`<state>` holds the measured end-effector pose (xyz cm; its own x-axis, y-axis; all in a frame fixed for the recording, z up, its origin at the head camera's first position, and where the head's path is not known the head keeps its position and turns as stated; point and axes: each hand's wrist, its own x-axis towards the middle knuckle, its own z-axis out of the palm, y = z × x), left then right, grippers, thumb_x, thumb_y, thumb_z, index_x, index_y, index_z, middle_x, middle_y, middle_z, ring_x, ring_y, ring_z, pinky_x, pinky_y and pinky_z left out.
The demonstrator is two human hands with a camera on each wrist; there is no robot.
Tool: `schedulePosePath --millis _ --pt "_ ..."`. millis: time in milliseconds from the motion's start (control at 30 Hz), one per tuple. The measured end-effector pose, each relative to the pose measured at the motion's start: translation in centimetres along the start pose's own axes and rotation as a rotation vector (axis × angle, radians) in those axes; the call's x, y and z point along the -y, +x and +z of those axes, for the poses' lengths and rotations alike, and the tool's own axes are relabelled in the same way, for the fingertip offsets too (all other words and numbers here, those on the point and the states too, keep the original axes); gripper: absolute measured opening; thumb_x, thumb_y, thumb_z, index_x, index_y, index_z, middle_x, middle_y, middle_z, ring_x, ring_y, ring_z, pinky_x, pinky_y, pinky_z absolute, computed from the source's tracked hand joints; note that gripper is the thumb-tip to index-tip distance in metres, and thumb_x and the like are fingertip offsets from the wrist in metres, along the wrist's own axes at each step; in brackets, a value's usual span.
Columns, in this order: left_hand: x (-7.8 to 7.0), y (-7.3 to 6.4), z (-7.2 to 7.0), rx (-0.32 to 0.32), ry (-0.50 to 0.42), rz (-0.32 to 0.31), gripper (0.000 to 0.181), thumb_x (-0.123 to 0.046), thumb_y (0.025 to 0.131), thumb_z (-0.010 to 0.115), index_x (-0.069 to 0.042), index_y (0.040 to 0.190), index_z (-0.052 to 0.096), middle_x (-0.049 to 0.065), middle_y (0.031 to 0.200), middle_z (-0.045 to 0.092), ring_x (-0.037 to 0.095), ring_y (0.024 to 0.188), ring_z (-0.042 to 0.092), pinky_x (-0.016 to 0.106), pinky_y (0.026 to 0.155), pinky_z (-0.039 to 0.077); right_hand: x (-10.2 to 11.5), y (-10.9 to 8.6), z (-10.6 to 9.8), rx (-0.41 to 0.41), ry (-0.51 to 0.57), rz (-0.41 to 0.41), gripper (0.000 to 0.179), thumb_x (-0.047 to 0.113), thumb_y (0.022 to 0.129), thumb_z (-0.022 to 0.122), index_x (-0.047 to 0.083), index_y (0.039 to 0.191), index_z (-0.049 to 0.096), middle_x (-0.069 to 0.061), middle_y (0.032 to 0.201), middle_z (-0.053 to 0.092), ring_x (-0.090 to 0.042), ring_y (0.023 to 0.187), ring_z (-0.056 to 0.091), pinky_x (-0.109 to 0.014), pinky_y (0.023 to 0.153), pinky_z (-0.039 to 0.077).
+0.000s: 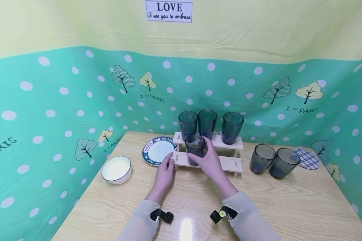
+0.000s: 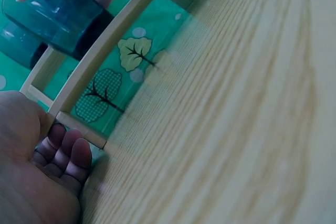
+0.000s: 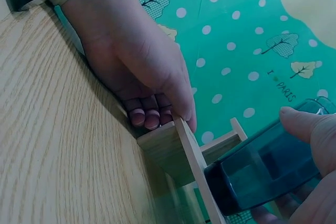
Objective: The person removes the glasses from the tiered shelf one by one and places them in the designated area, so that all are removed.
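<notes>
My right hand (image 1: 210, 161) grips a dark tinted drinking glass (image 1: 194, 144), thumb on its near side and fingers round the far side. That glass is upright, with its base at the lower step of a two-step wooden rack (image 1: 229, 164). At the rack's left end, my left hand (image 1: 165, 171) pinches the lower step's corner. In the right wrist view its thumb lies along the board (image 3: 191, 148), with the other fingers curled below. Three more tinted glasses, one of them the right-hand glass (image 1: 232, 128), stand in a row on the upper step behind.
A white bowl (image 1: 116, 170) with a dark rim stands at the table's left. Behind the left hand lies a blue-rimmed plate (image 1: 160, 151). Two more glasses (image 1: 261, 159) stand close together to the right, near a round checked mat (image 1: 307, 159). Patterned green cloth (image 1: 63, 110) hangs around the table.
</notes>
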<state>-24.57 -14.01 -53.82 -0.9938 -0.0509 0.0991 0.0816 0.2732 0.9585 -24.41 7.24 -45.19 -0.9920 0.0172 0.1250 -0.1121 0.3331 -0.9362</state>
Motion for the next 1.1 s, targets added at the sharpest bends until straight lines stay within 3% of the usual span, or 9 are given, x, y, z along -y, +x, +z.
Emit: schedulePosePath --millis 567,867,1100 --pt "-0.3 0.0 -0.1 -0.011 0.002 0.0 0.05 -0.022 0.12 0.047 -0.004 0.167 0.045 0.012 0.095 0.067 0.021 0.084 0.064 0.035 0.079 0.058 0.8 -2.1 -1.8 -0.007 0.044 0.041 0.1 0.036 0.087 0.098 0.022 0.168 0.04 -0.014 0.153 0.055 -0.039 0.137 0.061 -0.053 0.112 0.054" --pt "-0.1 0.1 -0.1 -0.007 -0.006 0.003 0.05 -0.023 0.12 0.046 -0.005 0.167 0.045 0.011 0.093 0.067 0.021 0.083 0.063 0.038 0.081 0.059 1.2 -3.8 -4.5 0.015 0.084 0.03 0.094 0.026 0.089 0.097 0.022 0.166 0.043 -0.014 0.152 0.055 -0.04 0.139 0.06 -0.051 0.112 0.054" --pt "0.0 0.1 0.0 -0.003 -0.004 0.002 0.05 -0.023 0.12 0.046 -0.005 0.167 0.045 0.009 0.09 0.065 0.02 0.082 0.062 0.035 0.079 0.057 0.8 -5.4 -7.5 0.025 0.046 0.049 0.098 0.032 0.09 0.096 0.02 0.169 0.039 -0.015 0.158 0.052 -0.038 0.147 0.052 -0.052 0.117 0.049"
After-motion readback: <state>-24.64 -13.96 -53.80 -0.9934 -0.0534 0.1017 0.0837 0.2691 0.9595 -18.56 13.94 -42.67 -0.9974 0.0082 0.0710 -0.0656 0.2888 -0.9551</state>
